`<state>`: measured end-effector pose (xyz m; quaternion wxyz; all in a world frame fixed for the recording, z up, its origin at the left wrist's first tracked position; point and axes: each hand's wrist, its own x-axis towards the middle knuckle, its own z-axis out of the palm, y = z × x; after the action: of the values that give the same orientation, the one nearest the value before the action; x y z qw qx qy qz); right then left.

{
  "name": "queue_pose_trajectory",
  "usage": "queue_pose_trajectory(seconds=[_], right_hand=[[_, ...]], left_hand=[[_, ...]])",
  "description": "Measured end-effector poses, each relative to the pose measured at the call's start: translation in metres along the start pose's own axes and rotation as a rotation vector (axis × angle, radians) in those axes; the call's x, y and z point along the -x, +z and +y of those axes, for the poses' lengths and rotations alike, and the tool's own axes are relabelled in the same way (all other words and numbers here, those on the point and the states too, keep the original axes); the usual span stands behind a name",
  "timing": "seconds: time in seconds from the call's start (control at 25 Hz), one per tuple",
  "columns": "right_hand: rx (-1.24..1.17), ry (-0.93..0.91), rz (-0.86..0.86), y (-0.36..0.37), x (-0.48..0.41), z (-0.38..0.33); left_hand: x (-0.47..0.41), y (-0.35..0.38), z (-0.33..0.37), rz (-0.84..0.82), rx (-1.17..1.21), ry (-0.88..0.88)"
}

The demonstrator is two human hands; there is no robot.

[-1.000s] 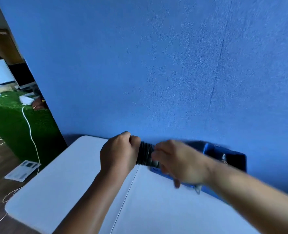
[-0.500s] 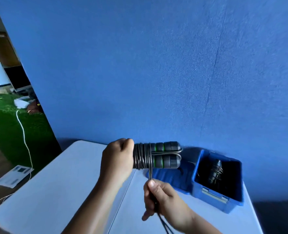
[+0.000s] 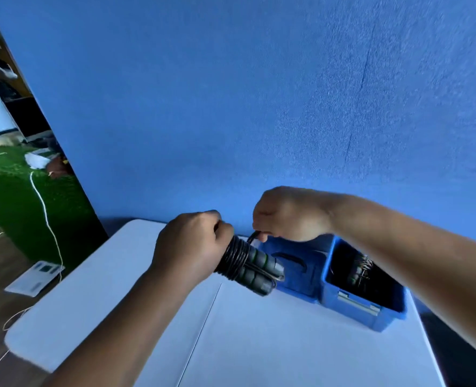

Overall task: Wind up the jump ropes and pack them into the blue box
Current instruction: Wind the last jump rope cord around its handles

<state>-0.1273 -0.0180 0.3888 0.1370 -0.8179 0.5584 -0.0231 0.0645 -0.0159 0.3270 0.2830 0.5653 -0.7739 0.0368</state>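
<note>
1. my left hand (image 3: 192,244) is fisted round one end of the jump rope (image 3: 249,265), holding it above the white tabletop (image 3: 259,344) near its far edge.
2. its two grey handles with green rings lie side by side, with black cord coiled tight around them.
3. my right hand (image 3: 290,216), knuckles up, pinches the loose cord just above the bundle.
4. the blue box (image 3: 376,319) sits open by the far right corner, with a second bundle (image 3: 359,270) inside.

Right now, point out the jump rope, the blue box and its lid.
jump rope (image 3: 260,259): head view, on its grey foam handles.
blue box (image 3: 382,319): head view, on its front wall.
lid (image 3: 295,277): head view, on its flat top.
</note>
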Motion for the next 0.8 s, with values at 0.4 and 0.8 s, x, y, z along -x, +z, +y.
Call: queue_pose_trajectory(seconds=[0.4, 0.8], right_hand=[[-1.414, 0.104, 0.450, 0.145, 0.036, -0.054], [-1.407, -0.162, 0.084, 0.172, 0.018, 0.014]], left_hand=[[-0.007, 0.024, -0.001, 0.220, 0.260, -0.316], [0.008, 0.029, -0.008, 0.073, 0.767, -0.573]])
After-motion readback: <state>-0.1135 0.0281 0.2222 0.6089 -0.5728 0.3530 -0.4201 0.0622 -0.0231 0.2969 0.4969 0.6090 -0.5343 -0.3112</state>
